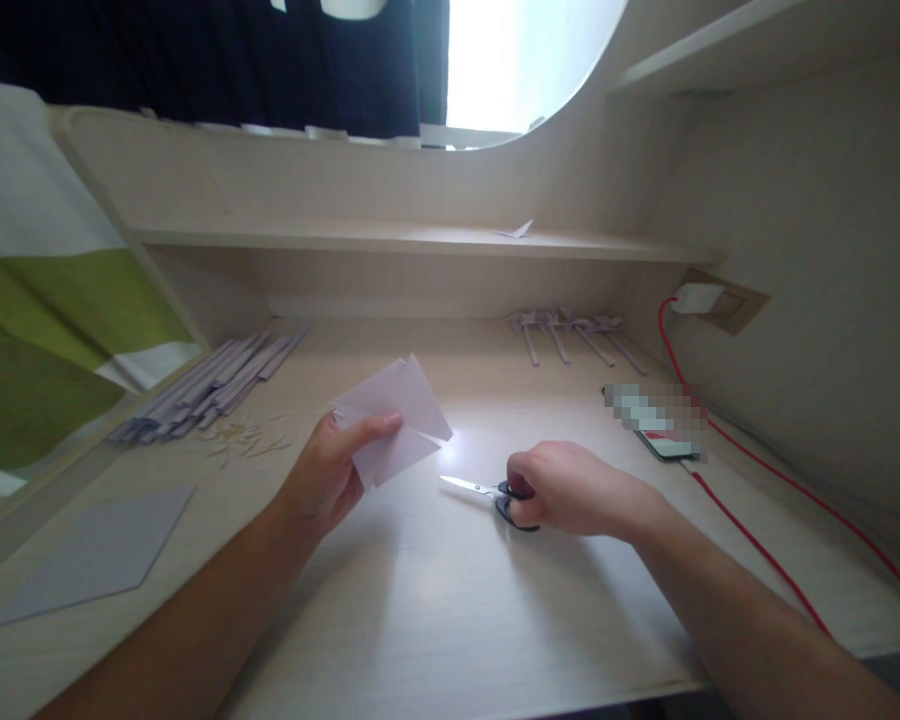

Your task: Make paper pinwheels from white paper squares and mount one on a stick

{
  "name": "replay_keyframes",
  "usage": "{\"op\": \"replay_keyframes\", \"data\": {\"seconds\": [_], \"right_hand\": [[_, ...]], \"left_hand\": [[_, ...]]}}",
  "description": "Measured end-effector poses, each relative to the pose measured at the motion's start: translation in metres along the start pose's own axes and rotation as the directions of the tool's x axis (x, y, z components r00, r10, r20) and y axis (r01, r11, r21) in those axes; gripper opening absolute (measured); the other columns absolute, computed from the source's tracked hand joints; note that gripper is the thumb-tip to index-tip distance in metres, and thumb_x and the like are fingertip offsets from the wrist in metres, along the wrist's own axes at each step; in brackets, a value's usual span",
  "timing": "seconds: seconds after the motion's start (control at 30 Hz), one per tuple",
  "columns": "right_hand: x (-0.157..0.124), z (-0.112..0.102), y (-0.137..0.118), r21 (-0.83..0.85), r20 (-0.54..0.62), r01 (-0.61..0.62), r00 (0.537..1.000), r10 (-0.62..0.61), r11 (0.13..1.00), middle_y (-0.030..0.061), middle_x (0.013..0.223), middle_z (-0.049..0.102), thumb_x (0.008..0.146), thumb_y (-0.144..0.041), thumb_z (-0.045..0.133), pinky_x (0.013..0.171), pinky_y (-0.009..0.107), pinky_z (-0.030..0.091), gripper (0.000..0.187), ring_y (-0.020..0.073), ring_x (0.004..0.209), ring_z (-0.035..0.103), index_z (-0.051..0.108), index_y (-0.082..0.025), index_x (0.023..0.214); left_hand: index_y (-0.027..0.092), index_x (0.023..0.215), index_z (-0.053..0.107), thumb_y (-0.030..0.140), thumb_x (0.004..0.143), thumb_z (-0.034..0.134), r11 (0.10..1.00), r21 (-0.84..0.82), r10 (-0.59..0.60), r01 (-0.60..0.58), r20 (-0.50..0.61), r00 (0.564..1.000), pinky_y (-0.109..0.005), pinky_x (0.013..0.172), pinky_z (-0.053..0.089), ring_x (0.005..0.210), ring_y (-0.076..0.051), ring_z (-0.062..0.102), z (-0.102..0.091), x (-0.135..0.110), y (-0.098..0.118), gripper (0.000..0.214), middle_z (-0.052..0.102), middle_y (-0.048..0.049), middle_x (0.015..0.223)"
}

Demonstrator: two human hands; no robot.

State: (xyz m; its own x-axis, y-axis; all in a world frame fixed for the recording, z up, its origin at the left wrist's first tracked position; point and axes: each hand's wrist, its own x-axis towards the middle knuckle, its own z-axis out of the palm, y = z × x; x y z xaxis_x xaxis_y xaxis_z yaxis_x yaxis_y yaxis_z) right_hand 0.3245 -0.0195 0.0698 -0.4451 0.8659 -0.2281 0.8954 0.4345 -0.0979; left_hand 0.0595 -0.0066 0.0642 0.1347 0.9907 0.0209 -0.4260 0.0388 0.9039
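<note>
Between the thumb and fingers of my left hand (341, 455) is a square of white paper (412, 395), held up over the desk. Slits run in from its edges, one of them at the right side. My right hand (570, 488) is closed around the dark handles of a pair of scissors (471, 487). Their blades look closed and point left, below the paper and apart from it. The fingers in the handle loops are partly hidden.
Several rolled paper sticks (217, 385) lie at the left, beside small pale strips (247, 440). A paper stack (97, 550) is nearer. Paper pinwheels (562, 325) lie at the back right. A phone (667, 440) and red cable (757, 565) are on the right.
</note>
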Motion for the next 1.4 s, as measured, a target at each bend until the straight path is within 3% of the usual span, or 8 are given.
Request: {"op": "replay_keyframes", "data": {"seconds": [0.2, 0.37, 0.43, 0.5, 0.57, 0.6, 0.9, 1.4], "right_hand": [[0.005, 0.001, 0.006, 0.201, 0.069, -0.094, 0.994, 0.082, 0.975, 0.0039, 0.075, 0.075, 0.075, -0.028, 0.069, 0.050, 0.027, 0.028, 0.015, 0.0156, 0.059, 0.057, 0.078, -0.022, 0.086], [0.005, 0.003, 0.015, 0.386, -0.024, -0.094, 0.993, 0.112, 0.918, 0.0017, 0.067, 0.067, 0.079, -0.031, 0.072, 0.051, 0.028, 0.028, 0.014, 0.0132, 0.057, 0.050, 0.072, -0.018, 0.074], [0.003, 0.006, 0.015, 0.604, -0.089, -0.039, 0.989, 0.116, 0.796, -0.0001, 0.066, 0.062, 0.083, -0.042, 0.075, 0.052, 0.027, 0.030, 0.027, 0.0123, 0.059, 0.048, 0.068, -0.017, 0.074], [0.001, 0.011, 0.013, 0.801, -0.121, 0.038, 0.988, 0.099, 0.597, -0.0015, 0.069, 0.059, 0.082, -0.051, 0.078, 0.055, 0.025, 0.034, 0.037, 0.0119, 0.062, 0.048, 0.066, -0.017, 0.079], [0.000, 0.019, 0.011, 0.900, -0.132, 0.090, 0.989, 0.070, 0.427, -0.0017, 0.071, 0.059, 0.078, -0.052, 0.083, 0.057, 0.025, 0.037, 0.040, 0.0119, 0.063, 0.050, 0.067, -0.017, 0.084], [0.000, 0.023, 0.010, 0.917, -0.136, 0.098, 0.988, 0.073, 0.387, -0.0016, 0.070, 0.059, 0.076, -0.051, 0.085, 0.056, 0.025, 0.037, 0.040, 0.0120, 0.063, 0.050, 0.067, -0.017, 0.083], [0.000, 0.031, 0.005, 0.856, -0.218, 0.145, 0.972, 0.093, 0.497, 0.0011, 0.070, 0.064, 0.071, -0.037, 0.089, 0.060, 0.027, 0.041, 0.025, 0.0137, 0.065, 0.052, 0.075, -0.018, 0.074], [-0.002, 0.029, 0.003, 0.855, -0.256, 0.206, 0.966, 0.041, 0.475, -0.0008, 0.062, 0.060, 0.074, -0.037, 0.088, 0.053, 0.025, 0.036, 0.025, 0.0113, 0.059, 0.048, 0.074, -0.017, 0.071]], "left_hand": [[0.016, 0.097, 0.076, 0.023, 0.073, 0.087, 1.000, 0.004, 0.029, -0.029, 0.012, 1.000, -0.023, 0.064, 0.057, 0.069, -0.017, 0.070, -0.002, 0.000, 0.003, 0.027, 0.077, -0.0040, 0.085], [0.017, 0.094, 0.075, 0.021, 0.073, 0.085, 0.998, 0.014, 0.062, -0.062, -0.016, 0.998, -0.023, 0.065, 0.057, 0.069, -0.016, 0.069, -0.001, 0.000, 0.004, 0.024, 0.076, -0.0026, 0.084], [0.016, 0.094, 0.075, 0.021, 0.073, 0.085, 0.998, 0.015, 0.061, -0.061, -0.024, 0.998, -0.023, 0.065, 0.057, 0.069, -0.016, 0.069, -0.001, 0.001, 0.003, 0.025, 0.075, -0.0027, 0.084], [0.016, 0.096, 0.074, 0.021, 0.073, 0.085, 0.998, 0.014, 0.055, -0.054, -0.025, 0.998, -0.023, 0.065, 0.057, 0.069, -0.015, 0.068, -0.001, 0.002, 0.002, 0.025, 0.075, -0.0028, 0.084], [0.015, 0.096, 0.074, 0.022, 0.074, 0.085, 0.999, 0.012, 0.043, -0.043, -0.020, 0.999, -0.023, 0.064, 0.058, 0.068, -0.015, 0.068, -0.002, 0.004, 0.001, 0.026, 0.074, -0.0026, 0.082], [0.015, 0.096, 0.074, 0.022, 0.073, 0.085, 0.999, 0.013, 0.034, -0.034, -0.019, 0.999, -0.023, 0.064, 0.058, 0.067, -0.014, 0.067, -0.003, 0.004, 0.001, 0.026, 0.074, -0.0024, 0.081], [0.013, 0.083, 0.073, 0.022, 0.072, 0.086, 0.999, 0.049, -0.017, 0.019, -0.053, 0.998, -0.023, 0.056, 0.058, 0.058, -0.013, 0.064, 0.002, 0.004, 0.003, 0.019, 0.070, -0.0024, 0.070], [0.014, 0.090, 0.071, 0.020, 0.071, 0.084, 0.997, 0.080, 0.010, -0.005, -0.062, 0.998, -0.020, 0.053, 0.058, 0.057, -0.012, 0.065, 0.002, 0.005, 0.002, 0.024, 0.070, -0.0002, 0.071]]}}
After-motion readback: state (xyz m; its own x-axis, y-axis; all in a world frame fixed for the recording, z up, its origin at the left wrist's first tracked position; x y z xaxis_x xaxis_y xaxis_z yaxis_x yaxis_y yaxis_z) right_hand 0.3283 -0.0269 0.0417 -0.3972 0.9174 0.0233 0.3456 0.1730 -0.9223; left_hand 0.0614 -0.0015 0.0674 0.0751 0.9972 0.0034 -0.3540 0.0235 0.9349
